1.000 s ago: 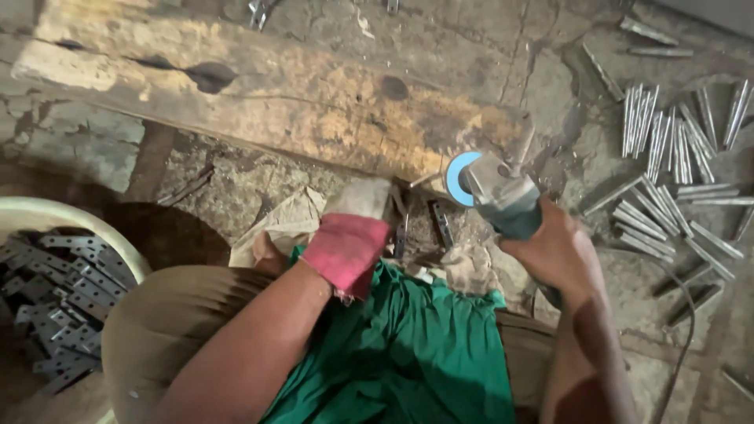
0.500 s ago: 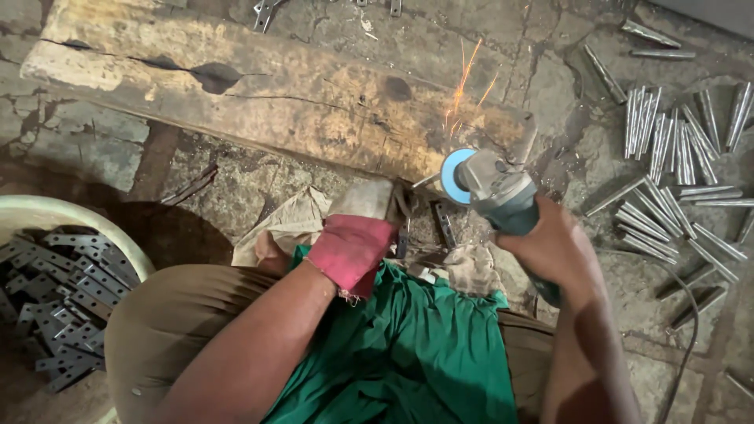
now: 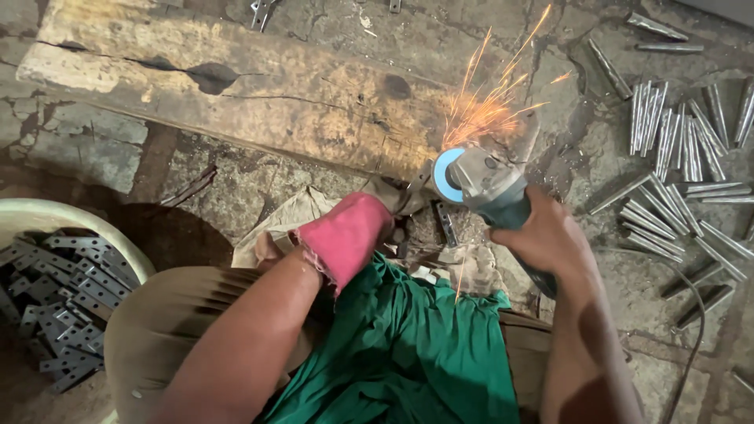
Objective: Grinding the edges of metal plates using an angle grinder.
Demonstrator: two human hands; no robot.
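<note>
My right hand [image 3: 546, 239] grips the body of a grey-green angle grinder [image 3: 487, 188] with a blue disc guard. Orange sparks [image 3: 487, 102] fly up and away from its disc over the wooden plank [image 3: 236, 86]. My left hand [image 3: 345, 235], in a pink cloth glove, is closed on a small metal piece at the disc; the piece is mostly hidden by the glove and a rag [image 3: 294, 216]. A green cloth [image 3: 400, 345] lies over my lap.
A pale tub [image 3: 118, 243] at the left holds several flat metal brackets [image 3: 63, 290]. Several cut metal rods [image 3: 675, 180] lie on the stone floor at the right. The grinder's cable [image 3: 691, 345] trails down the right side.
The grinder disc has met the held piece and sparks have grown from none to a wide spray. Both hands have stayed almost in place.
</note>
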